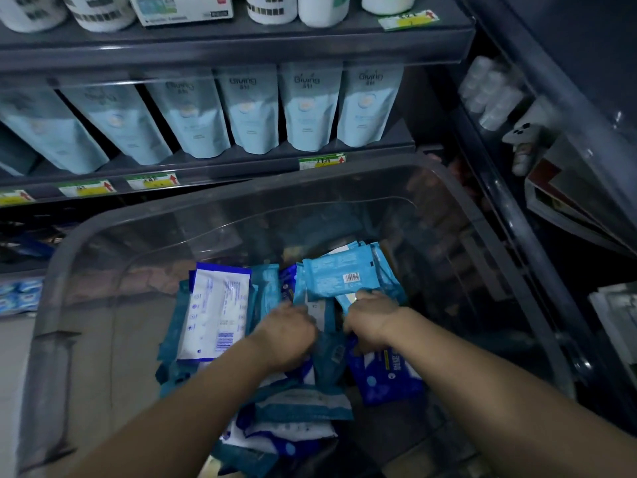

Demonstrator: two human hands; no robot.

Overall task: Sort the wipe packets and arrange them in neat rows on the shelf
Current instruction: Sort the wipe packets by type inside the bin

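A clear plastic bin [89,236] in front of the shelf holds a heap of wipe packets in light blue, dark blue and white. Both my hands reach down into it. My left hand [287,334] presses into the pile beside a large white packet [215,312]; its fingers are buried among packets, so its grip cannot be made out. My right hand [370,320] is closed on the near edge of a light blue packet [336,277] with a barcode, which lies on top of the heap. A dark blue packet [386,377] lies under my right wrist.
Behind the bin, a dark shelf [241,157] carries a row of pale blue stand-up pouches [310,105]; price tags line its edge. White bottles and a box stand on the shelf above. More blue packs sit low at the left [20,294]. Another rack with goods stands to the right [517,108].
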